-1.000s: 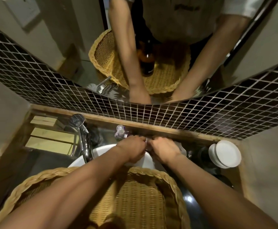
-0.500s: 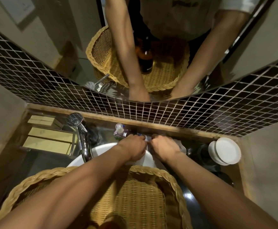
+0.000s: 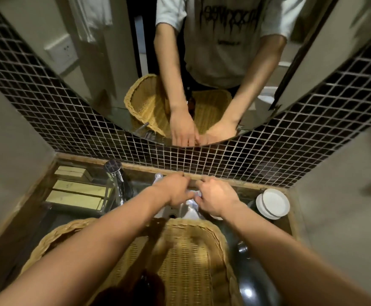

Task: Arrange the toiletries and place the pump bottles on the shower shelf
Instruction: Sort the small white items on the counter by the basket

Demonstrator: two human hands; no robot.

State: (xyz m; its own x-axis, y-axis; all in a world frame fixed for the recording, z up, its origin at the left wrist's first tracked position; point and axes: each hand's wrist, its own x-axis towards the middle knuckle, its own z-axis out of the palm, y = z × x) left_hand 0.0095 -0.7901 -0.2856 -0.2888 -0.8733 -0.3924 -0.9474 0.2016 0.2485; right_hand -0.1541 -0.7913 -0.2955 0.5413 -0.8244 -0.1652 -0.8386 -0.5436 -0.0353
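1. Sitting nearest the camera, a woven wicker basket [image 3: 186,257] fills the front edge of the counter, partly covering the white basin [image 3: 169,212] behind it; a dark brown bottle [image 3: 145,288] lies blurred in its near end, under the left forearm.
2. Both forearms reach forward over the basket toward the back edge of the counter.
3. The left hand [image 3: 175,191] is curled, knuckles up, and appears to pinch small white packets [image 3: 192,202] between the two hands; what exactly it grips is hidden by the knuckles.
4. The right hand [image 3: 215,197] is likewise curled, thumb side toward the left hand, its fingers closed on the same cluster of small white toiletries above the far rim of the basin.
5. A small clear bottle [image 3: 159,176] with a pale cap stands just behind the left hand, by the back ledge.
6. The chrome tap [image 3: 117,177] rises left of the hands, at the basin's left rim.
7. Flat yellowish boxes [image 3: 76,195] lie in the counter's left corner.
8. A stack of white round dishes [image 3: 272,203] sits in the right back corner, well apart from the hands.
9. Behind the counter, dark mosaic tiles [image 3: 268,155] run up to a curved mirror [image 3: 105,85], which reflects the basket, both hands and a light T-shirt.
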